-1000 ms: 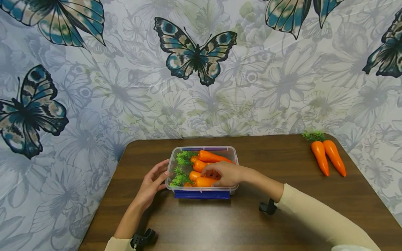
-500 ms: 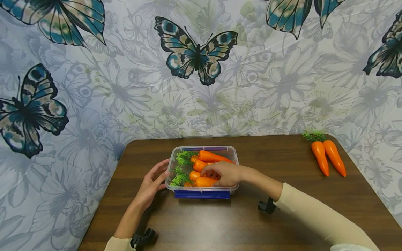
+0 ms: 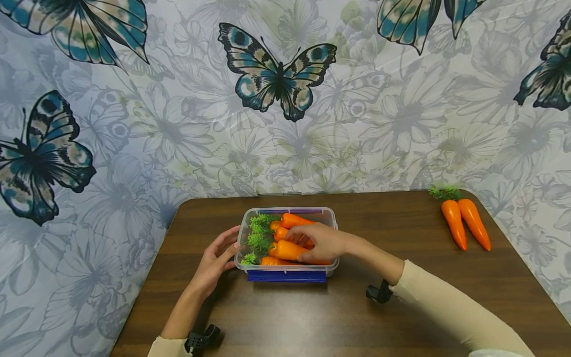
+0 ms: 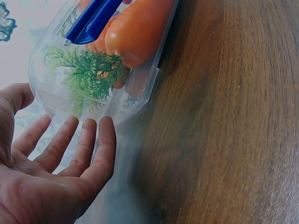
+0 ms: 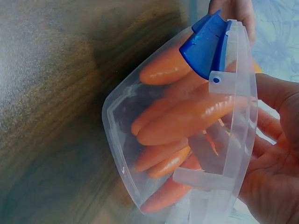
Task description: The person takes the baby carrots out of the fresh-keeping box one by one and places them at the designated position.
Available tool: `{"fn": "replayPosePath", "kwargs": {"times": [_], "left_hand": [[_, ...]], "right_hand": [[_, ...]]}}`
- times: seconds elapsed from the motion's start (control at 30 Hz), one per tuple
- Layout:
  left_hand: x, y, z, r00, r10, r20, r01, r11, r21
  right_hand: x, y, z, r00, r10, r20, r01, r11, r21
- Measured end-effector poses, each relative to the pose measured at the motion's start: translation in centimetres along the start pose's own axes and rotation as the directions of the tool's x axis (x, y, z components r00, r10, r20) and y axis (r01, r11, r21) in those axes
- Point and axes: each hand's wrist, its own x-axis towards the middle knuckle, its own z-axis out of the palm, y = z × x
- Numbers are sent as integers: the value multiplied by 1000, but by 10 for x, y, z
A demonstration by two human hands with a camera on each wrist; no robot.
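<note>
A clear plastic box (image 3: 241, 267) with a blue front latch (image 3: 286, 276) sits left of centre on the table. It holds several orange carrots with green leafy tops (image 3: 258, 241) pointing left. My left hand (image 3: 216, 258) rests against the box's left end, its fingers extended along the clear wall (image 4: 46, 93). Reaching in over the right side, my right hand (image 3: 327, 243) grips a carrot (image 3: 287, 250), thumb on the near side and fingers on the far side. Through the box wall, the right wrist view shows carrot tips (image 5: 177, 123); the rim partly covers the fingers.
Two more carrots (image 3: 454, 225) with a green top lie at the table's back right corner. The brown wooden table (image 3: 379, 213) ends at a cloth with butterfly prints (image 3: 280, 79) behind it. Black bands (image 3: 202, 338) circle both wrists.
Inside the box, my right hand has shifted slightly away from me with the carrot. Another carrot now shows along the front wall. The left hand and the box have stayed put.
</note>
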Motion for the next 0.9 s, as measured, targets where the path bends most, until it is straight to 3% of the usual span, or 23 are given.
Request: {"fn": "replayPosePath", "kwargs": {"times": [0.53, 0.77, 0.9], "left_hand": [[0, 1, -1, 1000, 3, 4, -3, 1000, -6], [0, 1, -1, 1000, 2, 4, -2, 1000, -9], [-1, 1, 0, 1000, -2, 3, 2, 1000, -10]], "right_hand": [[-3, 3, -6, 995, -13, -104, 29, 988, 152], [-7, 1, -10, 988, 32, -152, -10, 990, 143], [-12, -3, -13, 984, 19, -176, 5, 990, 139]]}}
